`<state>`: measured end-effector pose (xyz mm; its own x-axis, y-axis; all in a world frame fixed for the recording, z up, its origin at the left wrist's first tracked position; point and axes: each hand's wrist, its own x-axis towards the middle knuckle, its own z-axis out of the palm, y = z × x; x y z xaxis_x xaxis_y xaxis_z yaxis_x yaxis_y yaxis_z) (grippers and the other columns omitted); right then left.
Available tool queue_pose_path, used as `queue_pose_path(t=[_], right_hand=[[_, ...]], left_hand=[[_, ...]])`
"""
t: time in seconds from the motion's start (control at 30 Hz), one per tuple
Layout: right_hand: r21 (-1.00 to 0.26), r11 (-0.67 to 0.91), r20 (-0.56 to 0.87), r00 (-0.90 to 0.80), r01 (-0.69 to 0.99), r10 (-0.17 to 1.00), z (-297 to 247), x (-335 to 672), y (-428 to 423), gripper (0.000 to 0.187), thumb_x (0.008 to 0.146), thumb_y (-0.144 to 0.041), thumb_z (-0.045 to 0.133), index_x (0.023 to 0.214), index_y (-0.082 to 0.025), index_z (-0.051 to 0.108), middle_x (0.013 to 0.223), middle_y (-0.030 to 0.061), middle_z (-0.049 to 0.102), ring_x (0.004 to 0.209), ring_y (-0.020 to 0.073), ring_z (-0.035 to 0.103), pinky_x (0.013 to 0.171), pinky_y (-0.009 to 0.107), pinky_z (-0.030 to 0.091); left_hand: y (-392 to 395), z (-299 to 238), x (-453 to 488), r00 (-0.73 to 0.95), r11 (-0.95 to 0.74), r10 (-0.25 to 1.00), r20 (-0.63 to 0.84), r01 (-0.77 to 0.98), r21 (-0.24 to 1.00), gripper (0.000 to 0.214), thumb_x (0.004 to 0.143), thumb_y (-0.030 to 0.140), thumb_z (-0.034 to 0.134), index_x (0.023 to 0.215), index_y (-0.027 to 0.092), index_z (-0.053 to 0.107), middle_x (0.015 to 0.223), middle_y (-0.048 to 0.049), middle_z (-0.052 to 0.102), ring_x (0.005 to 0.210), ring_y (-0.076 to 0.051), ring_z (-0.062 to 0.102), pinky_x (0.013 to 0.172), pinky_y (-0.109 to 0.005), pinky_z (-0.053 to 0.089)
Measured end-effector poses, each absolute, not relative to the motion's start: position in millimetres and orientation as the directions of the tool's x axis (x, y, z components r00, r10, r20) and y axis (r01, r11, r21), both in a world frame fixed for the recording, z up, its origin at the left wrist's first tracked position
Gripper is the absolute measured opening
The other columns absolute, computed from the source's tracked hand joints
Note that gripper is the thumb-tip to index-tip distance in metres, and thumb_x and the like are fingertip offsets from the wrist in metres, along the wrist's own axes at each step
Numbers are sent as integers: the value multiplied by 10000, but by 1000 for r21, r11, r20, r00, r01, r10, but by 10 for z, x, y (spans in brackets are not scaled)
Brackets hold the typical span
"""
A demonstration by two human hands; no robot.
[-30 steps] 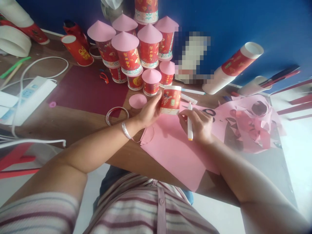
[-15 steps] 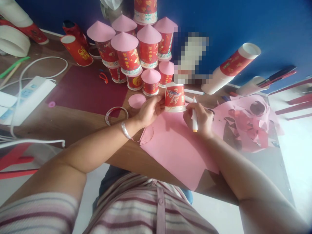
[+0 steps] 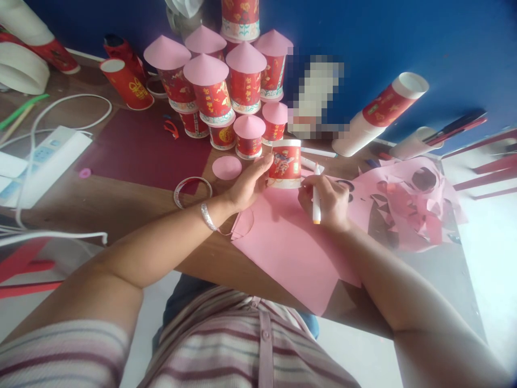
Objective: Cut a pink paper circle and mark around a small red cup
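Note:
A red and white paper cup (image 3: 286, 163) with a printed figure is held upside down, its wide white rim facing down, over a pink paper sheet (image 3: 299, 242). My left hand (image 3: 253, 183) grips the cup from its left side, fingers partly hidden behind it. My right hand (image 3: 329, 200) is closed on a white marker (image 3: 316, 200) with an orange end, close to the cup's lower right edge. Whether a tip touches the white band cannot be made out. A pink paper disc (image 3: 226, 168) and a cut cup ring (image 3: 193, 193) lie left of my left hand.
Stacked red cups with pink cone roofs (image 3: 205, 83) stand at the back by the blue wall. A leaning cup stack (image 3: 382, 113) and pink paper scraps (image 3: 420, 205) are at right. A power strip (image 3: 48, 167) with white cables lies at left.
The cup has shifted slightly left and turned a little in my left hand. My right hand with the marker has moved a little left and down, staying close to the cup.

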<state>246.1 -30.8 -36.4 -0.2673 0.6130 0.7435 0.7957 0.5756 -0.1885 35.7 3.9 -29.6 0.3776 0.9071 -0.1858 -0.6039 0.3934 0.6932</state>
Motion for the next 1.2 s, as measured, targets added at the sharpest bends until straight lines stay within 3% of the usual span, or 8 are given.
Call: queue_pose_path(t=[0.2,0.37,0.47,0.53,0.67,0.8,0.93,1.2], right_hand=[[-123,614,753,-329,780,569,-344,2453,-335,121,949,-153,586,901,-235,662,652,-26,679,523,127,593,533,256,423],[-96,645,712,-400,758,577,-359,2450,-343,120,977,-159,609,924,-231,690,674,-23,680,555,134,621,546,257,445],[-178,636,704,-355,751,615,-335,2465,-366,115,1059,-241,617,1079,-229,729,764,-3,720,608,146,666,588,266,506],[-206,628,702,-334,750,629,-306,2480,-400,207,1117,-323,579,1209,-234,743,821,14,720,651,155,686,633,276,547],[-77,741,763,-439,667,474,-235,2459,-496,383,1165,-448,508,1414,-236,707,875,30,665,710,182,692,650,310,573],[-33,837,784,-505,546,361,-154,2348,-578,273,1164,-351,542,1338,-201,690,842,15,650,657,156,649,583,291,544],[-122,853,787,-475,507,395,-96,2264,-612,164,1060,-158,647,1215,-213,644,832,9,704,647,160,676,532,290,551],[-168,840,803,-422,516,420,-107,2253,-599,175,1007,-111,690,1120,-229,628,810,-4,704,662,161,710,530,279,560]], left_hand=[[19,-260,339,418,316,907,-55,-586,746,268,980,443,776,1136,224,779,1205,-71,821,1413,-341,697,1156,-469,599],[16,-228,309,470,252,882,32,-529,811,370,932,434,833,1211,198,775,1286,-109,821,1341,-319,739,1189,-441,562],[20,-217,302,411,244,911,5,-550,799,315,910,379,843,1165,204,778,1212,-85,830,1298,-304,754,1171,-438,566],[30,-224,302,389,243,921,-6,-563,790,276,909,346,844,1142,217,773,1170,-58,827,1263,-290,763,1138,-437,586],[62,-266,305,406,207,913,40,-545,813,313,908,365,860,1166,220,761,1153,-42,805,1181,-252,769,1067,-405,617],[75,-298,304,396,162,916,67,-516,841,351,909,399,857,1180,200,760,1143,-58,789,1155,-250,750,1058,-399,605],[73,-323,294,404,153,912,71,-496,855,336,925,399,848,1185,204,761,1112,-54,770,1105,-236,734,1014,-383,597],[94,-359,276,431,124,897,94,-451,884,367,914,434,865,1171,208,733,1089,-59,762,1026,-229,726,949,-393,598]])
